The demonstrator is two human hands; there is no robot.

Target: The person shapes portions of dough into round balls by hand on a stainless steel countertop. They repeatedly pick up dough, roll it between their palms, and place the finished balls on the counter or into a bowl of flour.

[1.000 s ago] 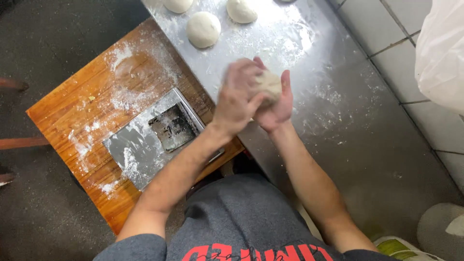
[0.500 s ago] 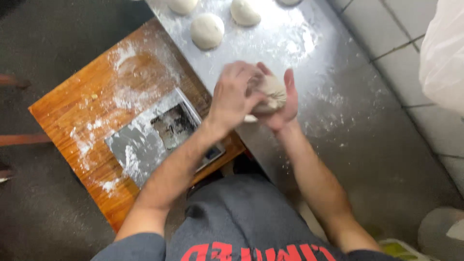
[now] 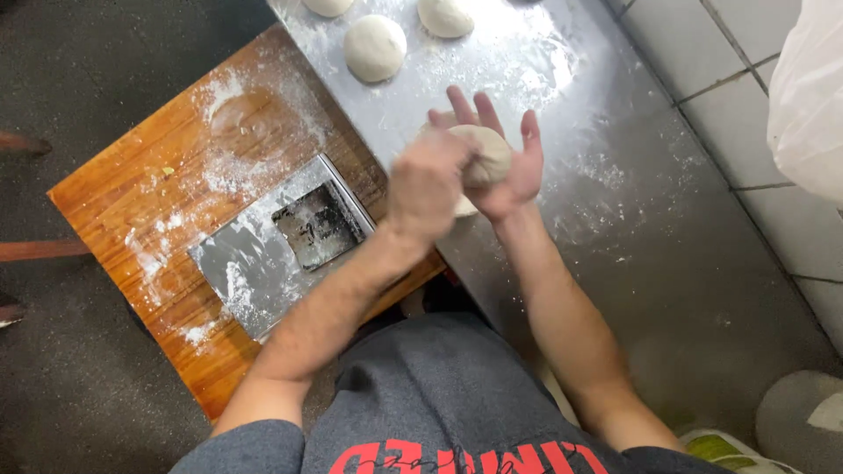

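Observation:
A pale ball of dough (image 3: 488, 154) sits between my two hands above the floured steel counter (image 3: 615, 202). My right hand (image 3: 505, 158) cups it from behind with the fingers spread upward. My left hand (image 3: 428, 183) presses on the dough's near side and is blurred from motion. Part of the dough is hidden behind my left hand.
Three more dough balls lie at the counter's far end: (image 3: 375, 46), (image 3: 446, 15), (image 3: 327, 5). A floured wooden board (image 3: 176, 202) carries a flat metal scale (image 3: 272, 241) to my left. A white bag (image 3: 808, 96) hangs at the right by the tiled wall.
My right hand's fingers have spread and lifted around the dough. My left hand has slid over its near side, turning the ball.

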